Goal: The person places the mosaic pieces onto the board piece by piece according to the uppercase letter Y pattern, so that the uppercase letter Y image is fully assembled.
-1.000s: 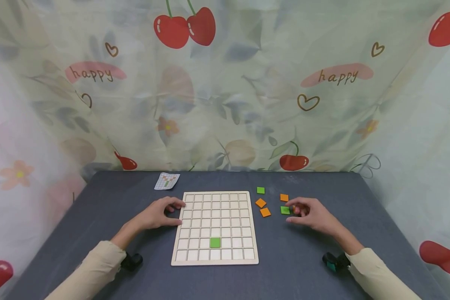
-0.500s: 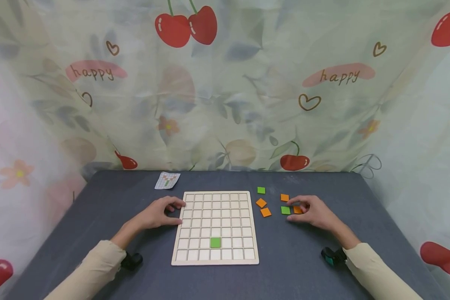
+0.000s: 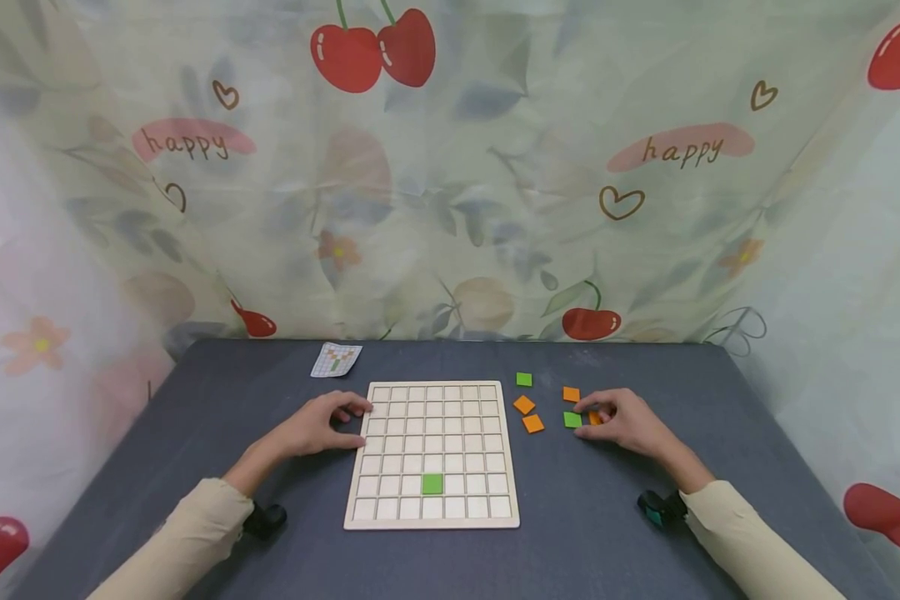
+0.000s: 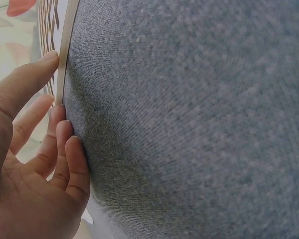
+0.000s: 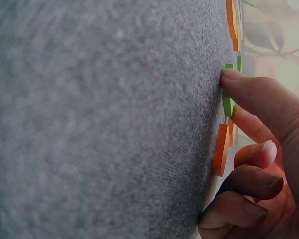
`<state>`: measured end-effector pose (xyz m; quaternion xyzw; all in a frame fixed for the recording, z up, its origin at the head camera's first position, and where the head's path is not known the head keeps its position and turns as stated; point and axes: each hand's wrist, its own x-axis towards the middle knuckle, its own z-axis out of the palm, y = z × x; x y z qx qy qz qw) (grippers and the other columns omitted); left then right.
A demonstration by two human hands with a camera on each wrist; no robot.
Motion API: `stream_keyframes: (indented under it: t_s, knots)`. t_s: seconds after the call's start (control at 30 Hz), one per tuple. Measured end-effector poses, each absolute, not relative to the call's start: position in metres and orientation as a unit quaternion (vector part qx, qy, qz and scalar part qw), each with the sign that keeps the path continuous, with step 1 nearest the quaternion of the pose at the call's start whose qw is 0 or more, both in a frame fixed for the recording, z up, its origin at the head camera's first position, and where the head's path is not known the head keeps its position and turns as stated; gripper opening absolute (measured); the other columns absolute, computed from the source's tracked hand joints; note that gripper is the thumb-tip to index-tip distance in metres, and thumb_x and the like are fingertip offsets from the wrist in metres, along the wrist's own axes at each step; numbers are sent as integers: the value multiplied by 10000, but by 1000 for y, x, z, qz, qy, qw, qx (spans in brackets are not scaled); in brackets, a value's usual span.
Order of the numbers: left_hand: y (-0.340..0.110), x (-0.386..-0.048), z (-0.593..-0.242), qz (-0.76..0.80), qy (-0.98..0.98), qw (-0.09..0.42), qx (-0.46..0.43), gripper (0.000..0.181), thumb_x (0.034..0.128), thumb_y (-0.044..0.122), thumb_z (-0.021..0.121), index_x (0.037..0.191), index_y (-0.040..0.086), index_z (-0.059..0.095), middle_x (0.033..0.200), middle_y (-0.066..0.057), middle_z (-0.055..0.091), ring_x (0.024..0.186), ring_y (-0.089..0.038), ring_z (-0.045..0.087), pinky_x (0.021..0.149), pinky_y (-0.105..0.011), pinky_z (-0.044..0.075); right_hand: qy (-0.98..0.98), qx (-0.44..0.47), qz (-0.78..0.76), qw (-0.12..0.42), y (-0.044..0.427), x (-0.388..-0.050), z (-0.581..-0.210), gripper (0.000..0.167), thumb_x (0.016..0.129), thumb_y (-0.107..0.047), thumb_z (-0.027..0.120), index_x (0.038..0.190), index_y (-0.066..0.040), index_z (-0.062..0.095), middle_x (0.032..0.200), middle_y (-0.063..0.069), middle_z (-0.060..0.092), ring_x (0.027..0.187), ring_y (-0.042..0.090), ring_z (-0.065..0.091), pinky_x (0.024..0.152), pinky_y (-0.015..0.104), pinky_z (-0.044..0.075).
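A pale wooden grid board lies flat on the table in the head view, with one green square tile in a lower cell. My left hand rests at the board's left edge, thumb and fingertips touching its rim; the left wrist view shows the same contact at the rim. Over on the right, my right hand pinches a loose green tile between thumb and index finger. The right wrist view shows the thumb against this green tile, its other fingers curled beside an orange tile.
More orange tiles and another green tile lie right of the board. One orange tile is partly hidden under the right hand. A small printed card lies at the back left. A patterned curtain hangs behind the table.
My right thumb and index finger have closed in on the loose green tile, and the right forearm has shifted slightly left. My left hand stays at the board's edge.
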<state>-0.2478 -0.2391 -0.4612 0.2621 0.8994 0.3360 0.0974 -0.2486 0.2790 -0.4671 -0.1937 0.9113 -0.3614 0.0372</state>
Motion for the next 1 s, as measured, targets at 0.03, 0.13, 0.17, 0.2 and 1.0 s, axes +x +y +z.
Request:
stream_keyframes:
  t_s: [0.03, 0.13, 0.17, 0.2, 1.0]
  knots:
    - [-239, -248, -461, 336, 899, 97, 263, 478, 895, 208, 817, 1305, 35, 640, 1214, -106, 616, 1068, -283, 595, 931, -506, 464, 911, -195, -362, 36, 278, -249, -467, 285, 824, -197, 877, 1053, -68, 768, 631, -42, 443, 568, 138, 418, 557, 279, 315]
    - [-239, -248, -461, 337, 899, 98, 263, 480, 895, 209, 817, 1306, 35, 640, 1207, -104, 616, 1068, -283, 595, 932, -507, 464, 911, -198, -362, 33, 277, -249, -465, 251, 834, -169, 866, 1039, -61, 768, 626, -44, 447, 563, 132, 417, 552, 279, 319]
    - [-239, -248, -460, 337, 899, 98, 262, 480, 896, 207, 816, 1307, 34, 639, 1207, -104, 616, 1068, -284, 595, 933, -509, 463, 911, -198, -362, 32, 276, -249, -465, 240, 836, -160, 863, 1033, -61, 768, 625, -44, 451, 561, 131, 419, 552, 278, 320]
    - [-239, -248, -460, 338, 899, 98, 261, 480, 895, 208, 817, 1306, 34, 639, 1204, -103, 616, 1067, -285, 595, 932, -510, 463, 910, -197, -362, 33, 276, -249, -465, 232, 838, -154, 860, 1029, -60, 768, 623, -43, 453, 559, 130, 420, 552, 277, 321]
    - [-237, -247, -458, 338, 899, 103, 260, 472, 895, 207, 816, 1296, 30, 639, 1183, -111, 612, 1058, -290, 598, 935, -508, 460, 888, -226, -398, 42, 284, -250, -467, 184, 850, -155, 854, 991, -97, 751, 694, -23, 523, 600, 132, 485, 568, 269, 407]
